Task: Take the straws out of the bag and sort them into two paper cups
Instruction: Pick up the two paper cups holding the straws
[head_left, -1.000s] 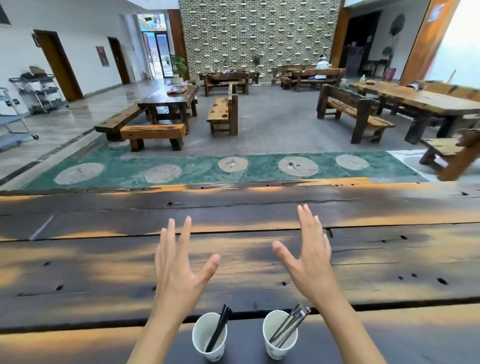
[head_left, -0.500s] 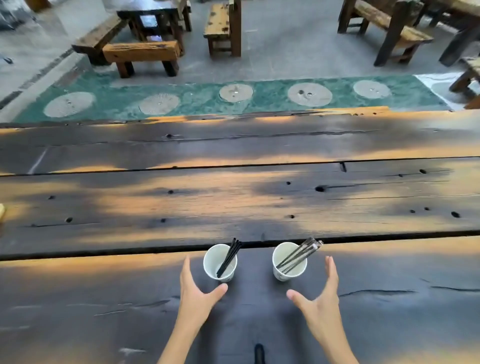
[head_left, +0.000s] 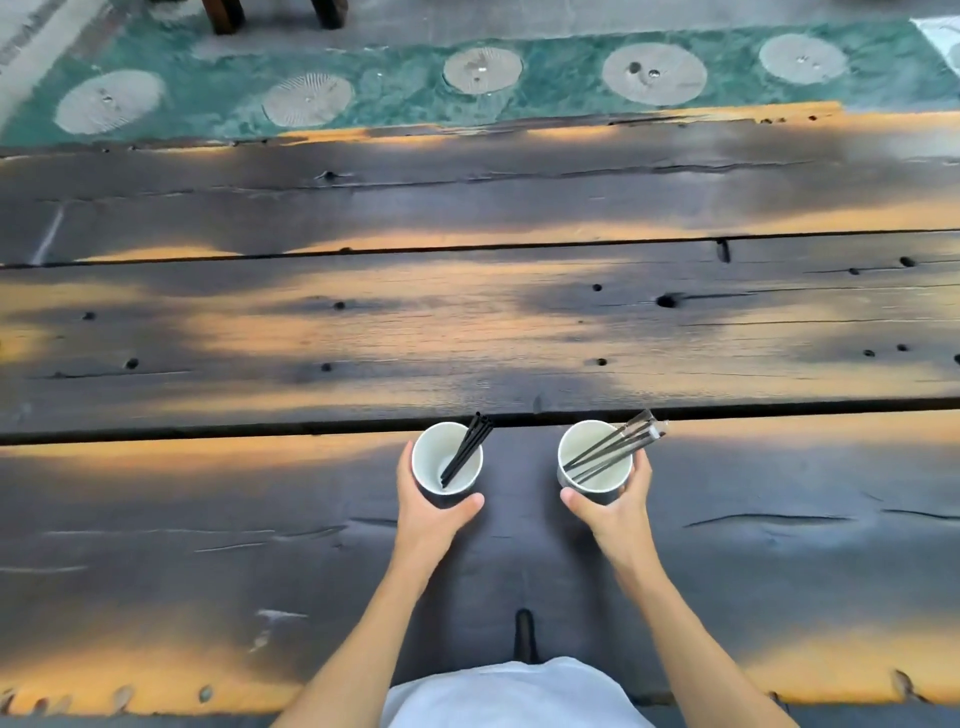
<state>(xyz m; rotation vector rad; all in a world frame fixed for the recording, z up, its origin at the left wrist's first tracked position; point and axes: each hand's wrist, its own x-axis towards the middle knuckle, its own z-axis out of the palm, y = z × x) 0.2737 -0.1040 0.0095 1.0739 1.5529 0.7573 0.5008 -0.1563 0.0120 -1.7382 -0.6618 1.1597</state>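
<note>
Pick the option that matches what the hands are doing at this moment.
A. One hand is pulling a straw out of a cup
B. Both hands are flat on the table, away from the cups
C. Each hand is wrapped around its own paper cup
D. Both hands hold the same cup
C: the left hand grips the paper cup with black straws, and the right hand grips the paper cup with clear straws.

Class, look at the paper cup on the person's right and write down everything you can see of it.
The right paper cup is a plain white cup, round-rimmed and open at the top, standing upright on the dark wooden table. It holds a few straws in clear wrappers, which lean away from the person and to the right and stick out past the rim. The right hand wraps its near side, thumb on the left and fingers on the right. It stands apart from the left paper cup.
</note>
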